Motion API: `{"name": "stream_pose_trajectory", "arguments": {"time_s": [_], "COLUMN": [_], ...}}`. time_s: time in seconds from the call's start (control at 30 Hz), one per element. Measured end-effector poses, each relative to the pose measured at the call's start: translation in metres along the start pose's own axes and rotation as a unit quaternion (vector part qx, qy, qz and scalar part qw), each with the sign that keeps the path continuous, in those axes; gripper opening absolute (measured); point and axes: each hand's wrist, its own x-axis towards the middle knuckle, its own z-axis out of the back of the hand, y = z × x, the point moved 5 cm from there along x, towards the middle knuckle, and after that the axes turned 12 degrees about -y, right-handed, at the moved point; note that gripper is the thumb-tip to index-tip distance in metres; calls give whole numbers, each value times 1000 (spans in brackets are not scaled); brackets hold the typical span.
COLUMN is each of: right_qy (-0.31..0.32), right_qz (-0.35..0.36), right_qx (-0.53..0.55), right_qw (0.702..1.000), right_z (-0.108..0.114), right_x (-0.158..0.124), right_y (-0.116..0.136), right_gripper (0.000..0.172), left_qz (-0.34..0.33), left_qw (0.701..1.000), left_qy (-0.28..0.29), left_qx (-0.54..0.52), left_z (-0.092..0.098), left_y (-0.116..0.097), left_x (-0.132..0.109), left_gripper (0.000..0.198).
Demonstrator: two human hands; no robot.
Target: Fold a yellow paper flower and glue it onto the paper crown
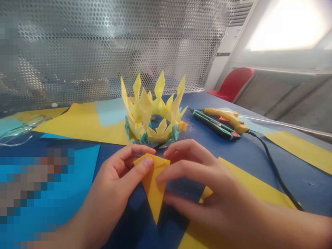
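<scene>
A folded piece of yellow paper (156,193), kite-shaped with its sharp tip pointing down, is held up over the blue table. My left hand (121,176) pinches its upper left part, thumb in front and fingers behind. At the paper's right side, my right hand (202,183) has its fingers apart, with one fingertip on the paper's face and the thumb lower down near its edge. Just beyond the hands stands a yellow folded-paper crown (146,107) with tall points and blue-green paper pieces around its base.
A yellow hot glue gun (228,117) and a green-black utility knife (215,125) lie at the right, a black cord (272,173) running forward. Yellow sheets (77,121) and a blue sheet (85,173) cover parts of the table (306,186). Glasses (26,129) rest at left; a perforated metal panel (116,45) stands behind.
</scene>
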Motion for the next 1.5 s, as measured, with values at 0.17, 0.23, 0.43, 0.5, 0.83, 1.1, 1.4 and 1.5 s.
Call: {"name": "stream_pose_trajectory", "arguments": {"time_s": [0.17, 0.23, 0.43, 0.5, 0.83, 1.1, 1.4, 1.5], "right_qy": [-10, -23, -67, -79, -57, -65, -75, -75], "right_qz": [14, 27, -11, -40, -120, -106, -115, -126], "right_qx": [-6, -10, -8, 14, 26, 3, 6, 21], "right_qw": [1000, 999, 998, 996, 991, 992, 991, 989], "right_z": [2, 5, 10, 11, 8, 10, 9, 9], "right_x": [-1, 2, 12, 12, 10, 9, 9, 9], "right_y": [-1, 1, 0, -2, -5, -2, -3, -4], "right_gripper": [31, 20, 9, 10, 12, 13, 13, 13], "left_qz": [-9, -9, -13, -6, -45, -41, -37, -24], "left_qw": [1000, 1000, 1000, 1000, 999, 999, 999, 999], "left_qy": [-7, -13, -11, 4, 22, 17, 10, 18], "left_qx": [11, 14, -6, -11, -3, -7, -8, -16], "left_z": [3, 4, 3, 1, -5, -1, -2, -3], "left_y": [-1, 0, -2, -2, -7, -4, -6, -6], "left_x": [-1, -1, 2, 1, -3, -2, -4, -5], "left_gripper": [18, 25, 26, 20, 11, 11, 15, 18]}}
